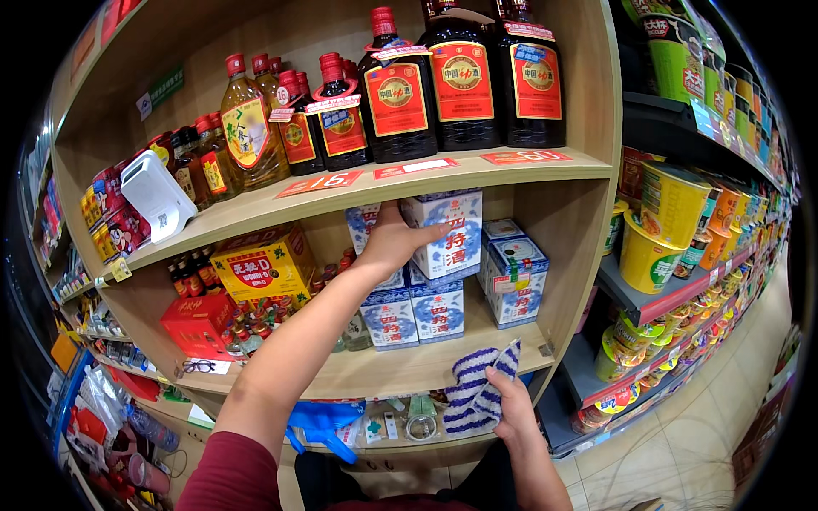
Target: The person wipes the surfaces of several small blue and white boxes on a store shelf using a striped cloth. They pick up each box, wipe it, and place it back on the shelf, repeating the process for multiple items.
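Observation:
My left hand (399, 236) grips the left side of a blue-and-white liquor carton (455, 239), its thumb across the front and its other fingers hidden behind. The carton is above two similar cartons (438, 311) on the wooden shelf; whether it touches them is unclear. Another such carton shows behind my left hand. Low at the right, my right hand (511, 402) holds a purple-and-white striped cloth (479, 389), bunched up before the shelf's front edge.
More boxed liquor (514, 281) stands at the right side panel. Dark bottles (399, 96) and a white device (156, 197) line the upper shelf. A yellow box (262, 268), red box (198, 322) and eyeglasses (199, 366) are at left. Instant noodle tubs (652, 255) fill the right rack.

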Action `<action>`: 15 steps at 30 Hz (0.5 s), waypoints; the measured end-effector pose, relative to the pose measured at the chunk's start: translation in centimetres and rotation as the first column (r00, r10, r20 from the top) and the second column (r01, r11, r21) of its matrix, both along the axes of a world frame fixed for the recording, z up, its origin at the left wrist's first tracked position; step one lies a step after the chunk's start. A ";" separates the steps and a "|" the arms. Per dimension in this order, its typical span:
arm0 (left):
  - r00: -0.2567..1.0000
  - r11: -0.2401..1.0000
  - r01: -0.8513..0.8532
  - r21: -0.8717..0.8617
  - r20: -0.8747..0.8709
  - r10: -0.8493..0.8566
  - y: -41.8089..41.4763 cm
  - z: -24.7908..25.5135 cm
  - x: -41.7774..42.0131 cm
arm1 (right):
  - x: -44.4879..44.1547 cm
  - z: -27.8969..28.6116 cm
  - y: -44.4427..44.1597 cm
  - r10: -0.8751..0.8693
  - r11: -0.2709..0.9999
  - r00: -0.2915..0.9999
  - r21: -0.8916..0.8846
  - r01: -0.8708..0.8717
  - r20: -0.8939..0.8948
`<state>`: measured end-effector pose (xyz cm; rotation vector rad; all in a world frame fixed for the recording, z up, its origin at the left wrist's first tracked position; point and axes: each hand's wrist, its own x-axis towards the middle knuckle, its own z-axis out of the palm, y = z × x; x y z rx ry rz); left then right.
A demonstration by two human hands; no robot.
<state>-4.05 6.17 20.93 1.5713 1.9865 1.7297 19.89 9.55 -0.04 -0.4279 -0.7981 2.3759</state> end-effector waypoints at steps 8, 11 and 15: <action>0.969 0.995 -0.101 -0.027 -0.229 0.092 1.8 -0.7 -2.0 | -0.3 -1.3 -0.5 0.025 1.000 0.998 -0.008 -0.024 0.057; 0.909 0.953 -0.267 -0.146 -0.367 0.198 0.8 0.8 -0.7 | -0.5 -1.3 -0.3 0.018 1.000 0.998 0.007 -0.019 0.062; 0.717 0.869 -0.459 -0.184 -0.654 0.240 -0.5 2.6 1.2 | -1.3 0.4 -0.3 -0.018 0.996 0.997 0.087 0.011 0.081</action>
